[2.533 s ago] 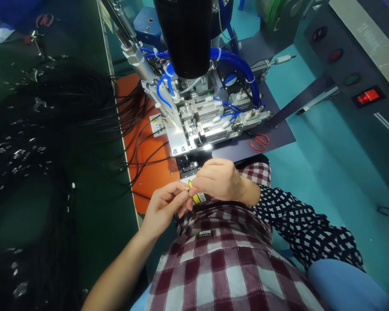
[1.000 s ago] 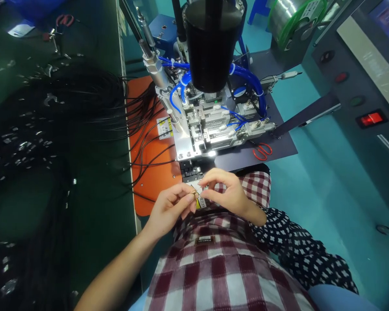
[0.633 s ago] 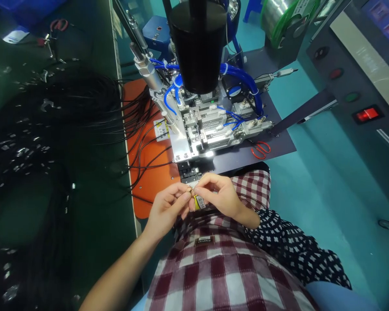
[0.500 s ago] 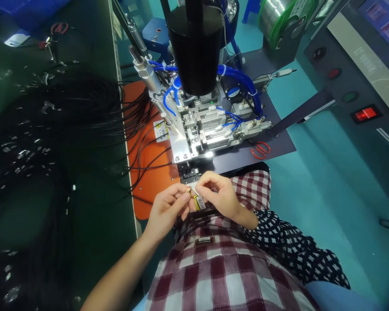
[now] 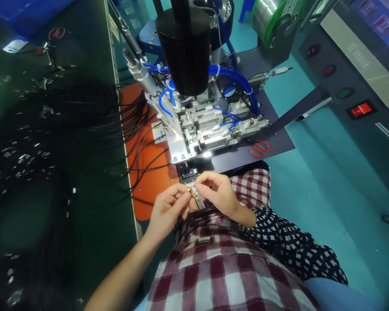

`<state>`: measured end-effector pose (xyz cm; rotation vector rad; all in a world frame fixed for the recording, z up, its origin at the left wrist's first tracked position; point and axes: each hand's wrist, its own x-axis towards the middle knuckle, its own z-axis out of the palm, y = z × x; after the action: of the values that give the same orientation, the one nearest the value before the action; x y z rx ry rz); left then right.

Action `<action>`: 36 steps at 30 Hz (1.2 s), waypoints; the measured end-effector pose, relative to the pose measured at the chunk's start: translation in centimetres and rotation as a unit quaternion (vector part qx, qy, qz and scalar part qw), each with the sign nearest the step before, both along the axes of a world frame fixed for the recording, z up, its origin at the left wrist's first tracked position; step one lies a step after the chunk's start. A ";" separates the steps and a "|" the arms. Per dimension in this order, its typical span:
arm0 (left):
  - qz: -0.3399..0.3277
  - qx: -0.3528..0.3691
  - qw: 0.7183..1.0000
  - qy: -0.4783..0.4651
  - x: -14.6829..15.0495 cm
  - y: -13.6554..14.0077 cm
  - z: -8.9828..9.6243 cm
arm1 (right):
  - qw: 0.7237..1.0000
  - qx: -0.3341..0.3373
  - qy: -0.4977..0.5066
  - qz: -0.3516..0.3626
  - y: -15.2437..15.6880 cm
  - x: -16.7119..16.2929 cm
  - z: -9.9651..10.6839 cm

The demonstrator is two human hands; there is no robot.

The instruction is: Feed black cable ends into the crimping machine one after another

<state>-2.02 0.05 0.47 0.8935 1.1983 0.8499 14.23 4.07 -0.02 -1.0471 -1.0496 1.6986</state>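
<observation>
My left hand [image 5: 169,208] is closed in a pinch, thumb against forefinger, on a tiny piece too small to name. Close beside it, my right hand [image 5: 218,195] also pinches with thumb and forefinger, and whatever lies in its tips is hidden. The two sets of fingertips almost meet above a white and yellow label [image 5: 199,202] at the machine's front. Just beyond the hands is the black slotted track [image 5: 185,170] of the metal machine [image 5: 210,125].
Black cables [image 5: 141,155] run across an orange board [image 5: 152,194] from a dark table [image 5: 94,224] on the left. Red-handled scissors [image 5: 259,149] lie at the machine's right. A black nozzle [image 5: 183,52] hangs overhead. A solder wire spool [image 5: 272,19] and a control box [image 5: 353,73] stand right.
My right hand's fingertips have shifted slightly left, nearer my left fingertips. The camera view has turned a little, so the machine appears slightly further left. Both pinches stay closed.
</observation>
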 end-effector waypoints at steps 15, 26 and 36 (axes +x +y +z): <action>0.031 -0.014 0.999 -0.018 0.3 0.1 0.0 | 0.986 0.137 -0.085 -0.032 -1.5 0.5 -1.7; 0.040 -0.045 0.998 0.003 -0.3 -0.4 0.2 | 0.734 0.175 -0.647 -0.113 6.7 19.1 -11.2; 0.042 -0.040 0.998 -0.022 0.0 -0.3 0.6 | 0.738 0.048 -0.672 0.015 6.0 19.5 -9.8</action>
<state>-2.01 -0.24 1.06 0.7593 1.2300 0.8792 33.78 10.04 -9.80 -2.2623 -1.9514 0.6314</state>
